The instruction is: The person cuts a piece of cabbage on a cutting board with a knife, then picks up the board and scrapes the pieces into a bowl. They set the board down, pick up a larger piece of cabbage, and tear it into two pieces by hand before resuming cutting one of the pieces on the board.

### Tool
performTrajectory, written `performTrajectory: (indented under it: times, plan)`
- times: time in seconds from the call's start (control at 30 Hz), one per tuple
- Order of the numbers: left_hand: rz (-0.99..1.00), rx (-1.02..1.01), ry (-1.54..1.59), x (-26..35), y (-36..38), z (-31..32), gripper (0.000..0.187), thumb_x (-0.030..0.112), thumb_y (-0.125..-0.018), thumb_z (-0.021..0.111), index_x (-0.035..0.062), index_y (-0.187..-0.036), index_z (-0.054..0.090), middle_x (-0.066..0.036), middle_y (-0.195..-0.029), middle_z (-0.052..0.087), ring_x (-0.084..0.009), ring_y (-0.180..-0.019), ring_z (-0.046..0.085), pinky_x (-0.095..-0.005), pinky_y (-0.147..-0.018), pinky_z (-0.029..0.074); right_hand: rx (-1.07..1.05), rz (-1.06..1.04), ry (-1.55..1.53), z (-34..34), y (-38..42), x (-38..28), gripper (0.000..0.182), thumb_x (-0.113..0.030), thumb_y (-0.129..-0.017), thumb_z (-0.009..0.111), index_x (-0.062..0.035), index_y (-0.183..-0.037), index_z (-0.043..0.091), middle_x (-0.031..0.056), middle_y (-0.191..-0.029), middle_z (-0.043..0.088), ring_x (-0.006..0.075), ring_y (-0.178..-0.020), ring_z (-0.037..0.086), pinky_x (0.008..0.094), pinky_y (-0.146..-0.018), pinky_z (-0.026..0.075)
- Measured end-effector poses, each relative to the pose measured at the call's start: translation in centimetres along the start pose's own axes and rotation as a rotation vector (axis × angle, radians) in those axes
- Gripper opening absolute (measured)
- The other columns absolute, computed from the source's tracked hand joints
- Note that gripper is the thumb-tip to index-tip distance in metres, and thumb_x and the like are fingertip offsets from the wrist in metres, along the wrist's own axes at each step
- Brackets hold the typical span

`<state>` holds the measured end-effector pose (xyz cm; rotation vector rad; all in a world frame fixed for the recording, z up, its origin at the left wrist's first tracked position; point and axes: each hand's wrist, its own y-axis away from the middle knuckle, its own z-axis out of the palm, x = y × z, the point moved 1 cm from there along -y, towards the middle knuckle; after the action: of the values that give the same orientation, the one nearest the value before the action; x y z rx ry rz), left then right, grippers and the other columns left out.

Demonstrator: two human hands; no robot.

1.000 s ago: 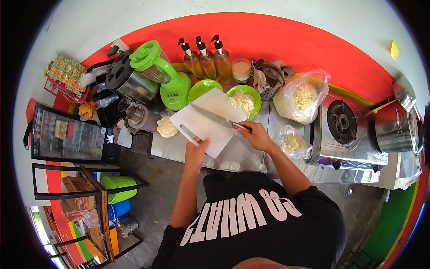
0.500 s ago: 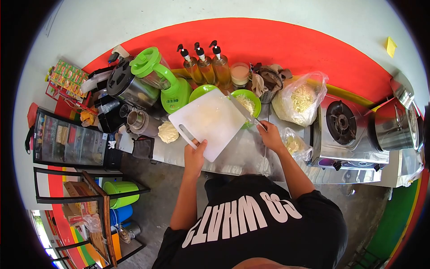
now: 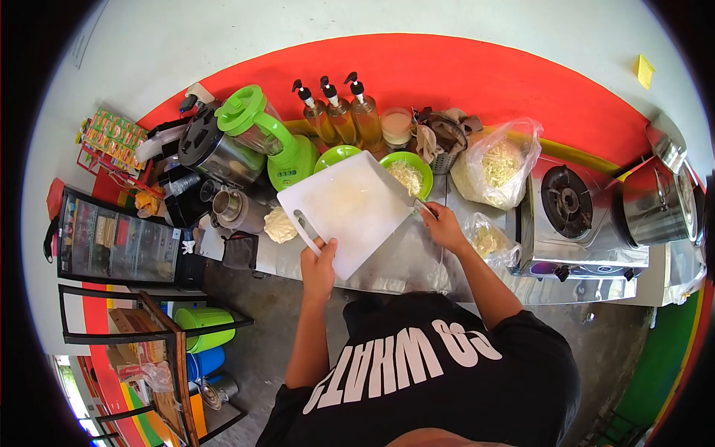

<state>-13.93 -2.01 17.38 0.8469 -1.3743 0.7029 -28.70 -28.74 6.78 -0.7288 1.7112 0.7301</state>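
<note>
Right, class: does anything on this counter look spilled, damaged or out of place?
Nothing looks clearly spilled or damaged. Slightly odd: the pale lump seems to lie bare on the counter, left of the white board, whereas some shreds sit in a green bowl.

I face a white wall (image 3: 447,16) with a broad red band (image 3: 462,78) and 1 yellow note (image 3: 644,71), my metal bench (image 3: 421,249) along it, grey floor (image 3: 261,320) below, and a black-framed rack (image 3: 181,372) to my left.

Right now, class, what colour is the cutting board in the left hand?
The cutting board is white, seen in the head view.
</note>
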Motion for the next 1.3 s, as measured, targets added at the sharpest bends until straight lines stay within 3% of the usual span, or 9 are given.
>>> performTrajectory:
  times: [0.07,0.17,0.27,0.33,0.63,0.93,1.07,1.13,1.3]
  plan:
    - [0.011,0.003,-0.011,-0.2,0.2,-0.3,0.027,0.016,-0.1,0.06,-0.0081,-0.108,0.069,0.003,-0.08,0.062,-0.0048,-0.072,0.047,-0.0243,-0.064,0.036,0.048,0.014,0.041,-0.5,-0.5,1.2,0.027,-0.022,-0.1,0.061,0.0031,-0.106,0.067,0.009,-0.071,0.06,0.0162,-0.065,0.056,0.033,-0.066,0.047]
    - [-0.029,-0.01,-0.017,-0.1,0.3,-0.6,0.027,0.013,-0.1,0.059,-0.0093,-0.114,0.067,-0.006,-0.098,0.07,-0.0094,-0.088,0.061,-0.0252,-0.079,0.046,0.173,-0.013,0.236,-1.0,-1.0,1.9,0.028,-0.022,-0.099,0.061,0.0042,-0.103,0.067,0.0123,-0.07,0.061,0.0182,-0.063,0.057,0.0345,-0.065,0.048]
    - [-0.027,0.006,-0.032,0.6,0.7,-0.5,0.026,0.013,-0.1,0.059,-0.0086,-0.113,0.068,-0.004,-0.095,0.069,-0.0082,-0.085,0.058,-0.0244,-0.077,0.044,0.15,0.06,0.106,-1.5,0.1,0.8,0.028,-0.023,-0.098,0.062,0.0043,-0.102,0.068,0.0145,-0.074,0.065,0.0206,-0.065,0.061,0.0362,-0.065,0.048]
    - [0.045,0.068,-0.036,0.9,0.7,-0.2,0.027,0.016,-0.101,0.06,-0.0075,-0.107,0.07,0.007,-0.075,0.054,-0.0035,-0.068,0.04,-0.0245,-0.06,0.03,0.093,0.038,0.072,-2.0,0.8,-0.5,0.029,-0.024,-0.097,0.063,0.0045,-0.102,0.068,0.0162,-0.077,0.067,0.0235,-0.067,0.063,0.0382,-0.066,0.049]
    - [0.037,0.106,-0.044,0.3,0.5,-1.4,0.024,0.016,-0.1,0.061,-0.0054,-0.102,0.071,0.007,-0.072,0.048,-0.0038,-0.068,0.037,-0.025,-0.06,0.028,0.273,-0.028,0.338,-5.0,0.9,-0.2,0.022,-0.018,-0.093,0.065,0.0022,-0.096,0.071,0.0259,-0.077,0.066,0.0425,-0.071,0.066,0.0435,-0.065,0.049]
    - [0.034,0.115,-0.067,-0.4,0.3,-2.1,0.022,0.015,-0.1,0.06,-0.0032,-0.095,0.07,0.007,-0.072,0.048,-0.0046,-0.068,0.039,-0.0252,-0.061,0.03,0.246,-0.062,0.455,-3.5,1.9,-1.1,0.022,-0.019,-0.093,0.065,0.0023,-0.095,0.07,0.0272,-0.078,0.066,0.0461,-0.074,0.066,0.0486,-0.067,0.05]
    - [0.037,0.151,-0.065,0.0,0.5,-2.1,0.022,0.015,-0.1,0.06,-0.0035,-0.095,0.07,0.007,-0.071,0.048,-0.0047,-0.069,0.039,-0.0254,-0.061,0.03,0.153,-0.089,0.422,-3.0,2.4,-1.9,0.021,-0.018,-0.094,0.065,0.0021,-0.095,0.07,0.0257,-0.075,0.065,0.0425,-0.068,0.064,0.0447,-0.064,0.049]
    - [0.046,0.165,-0.046,-0.1,0.5,-2.3,0.022,0.015,-0.1,0.06,-0.0036,-0.095,0.07,0.007,-0.072,0.049,-0.0048,-0.069,0.039,-0.0255,-0.061,0.03,0.214,-0.085,0.461,-3.2,2.1,-2.5,0.021,-0.019,-0.093,0.066,0.0013,-0.095,0.071,0.0277,-0.079,0.067,0.0481,-0.077,0.064,0.0515,-0.068,0.05]
    - [0.038,0.192,-0.055,-0.3,0.7,-2.7,0.022,0.015,-0.1,0.06,-0.0038,-0.095,0.07,0.006,-0.072,0.05,-0.005,-0.069,0.04,-0.0256,-0.062,0.031,0.203,-0.045,0.502,-3.6,1.6,-2.2,0.021,-0.019,-0.093,0.066,0.0007,-0.096,0.071,0.027,-0.08,0.067,0.0476,-0.078,0.065,0.0508,-0.07,0.051]
